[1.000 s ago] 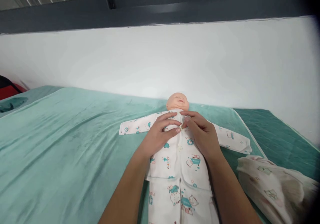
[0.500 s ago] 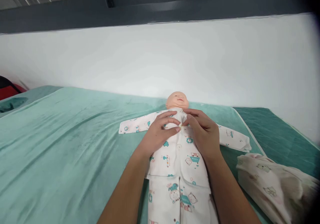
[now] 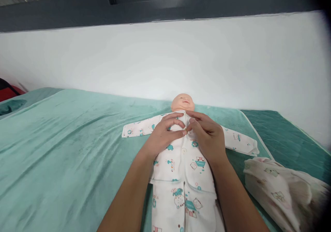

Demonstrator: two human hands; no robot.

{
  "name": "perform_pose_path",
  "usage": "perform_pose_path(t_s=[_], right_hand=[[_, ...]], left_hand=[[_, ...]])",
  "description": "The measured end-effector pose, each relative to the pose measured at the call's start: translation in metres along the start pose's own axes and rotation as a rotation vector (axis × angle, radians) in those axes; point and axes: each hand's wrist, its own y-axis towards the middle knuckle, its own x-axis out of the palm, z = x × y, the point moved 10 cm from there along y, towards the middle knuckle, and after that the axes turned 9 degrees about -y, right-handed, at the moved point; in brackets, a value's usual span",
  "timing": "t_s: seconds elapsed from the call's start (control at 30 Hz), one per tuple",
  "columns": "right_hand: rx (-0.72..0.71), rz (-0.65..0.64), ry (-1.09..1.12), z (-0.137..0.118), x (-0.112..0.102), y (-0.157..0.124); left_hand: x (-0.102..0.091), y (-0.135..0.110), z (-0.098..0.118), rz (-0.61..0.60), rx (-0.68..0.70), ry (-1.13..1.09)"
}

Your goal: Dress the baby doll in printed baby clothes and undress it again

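Observation:
A baby doll (image 3: 183, 102) lies on its back, dressed in a white printed baby jacket (image 3: 176, 161) and matching trousers (image 3: 169, 208). The jacket's sleeves spread out to both sides. On the upper chest, my left hand (image 3: 167, 132) pinches the front edge of the jacket between thumb and fingers. Right against it, my right hand (image 3: 208, 133) is closed on the other side of the same front opening. The fingertips of both hands meet at the middle, just under the doll's chin. Whatever small fastening lies between them is mostly hidden.
A crumpled printed cloth (image 3: 274, 187) lies at the right. Underneath everything is a light green bed cover (image 3: 77, 149), with a darker green pad (image 3: 279, 128) beyond it. A white wall (image 3: 142, 59) rises behind the doll's head. Something red and black (image 3: 9, 90) shows at far left.
My fingertips have drawn slightly closer together at the jacket's front edge. The whole view has shifted a little; the doll and its clothes lie as before.

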Motion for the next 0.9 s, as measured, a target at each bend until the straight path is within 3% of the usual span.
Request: perform_pose_path(t_s=[0.2, 0.4, 0.9], right_hand=[[0.069, 0.086, -0.006, 0.006, -0.008, -0.001], [0.014, 0.104, -0.045, -0.001, -0.011, -0.004], [-0.008, 0.003, -0.057, -0.01, -0.01, -0.035]], left_hand=[[0.0, 0.002, -0.002, -0.004, -0.021, -0.031], [-0.002, 0.003, -0.005, -0.051, -0.018, -0.035], [-0.002, 0.002, -0.008, -0.024, -0.034, -0.033]])
